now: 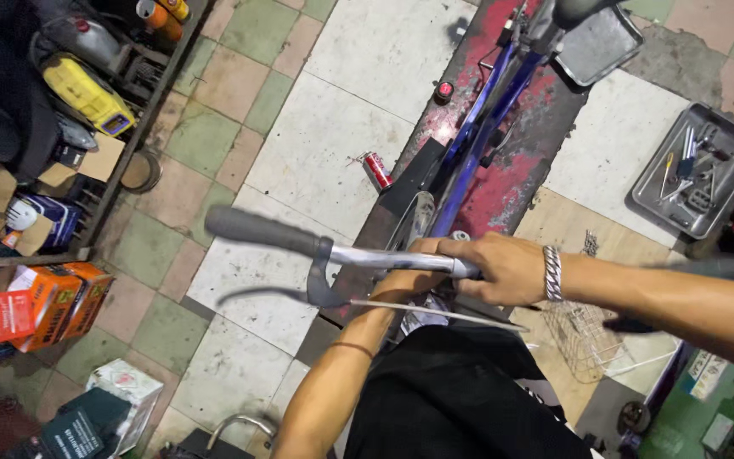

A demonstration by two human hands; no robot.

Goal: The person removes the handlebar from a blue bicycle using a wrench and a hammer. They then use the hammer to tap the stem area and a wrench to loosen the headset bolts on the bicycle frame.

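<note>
A bicycle handlebar (pixel 384 257) runs across the middle of the head view, with a grey rubber grip (pixel 252 228) at its left end and a dark brake lever (pixel 316 289) below it. My right hand (pixel 503 268), with a metal bracelet on the wrist, is closed around the bar near its centre. My left forearm rises from the bottom edge. My left hand (pixel 422 248) reaches under the bar beside the right hand and is mostly hidden. A thin cable (pixel 435 313) runs below the bar. The blue bicycle frame (pixel 486 102) stretches away above.
A red can (pixel 377 170) lies on the tiled floor left of the frame. A metal tray of tools (pixel 697 170) sits at the right, a wire basket (pixel 584 340) below it. Shelving with a yellow container (pixel 87 93) and orange boxes (pixel 53 302) lines the left side.
</note>
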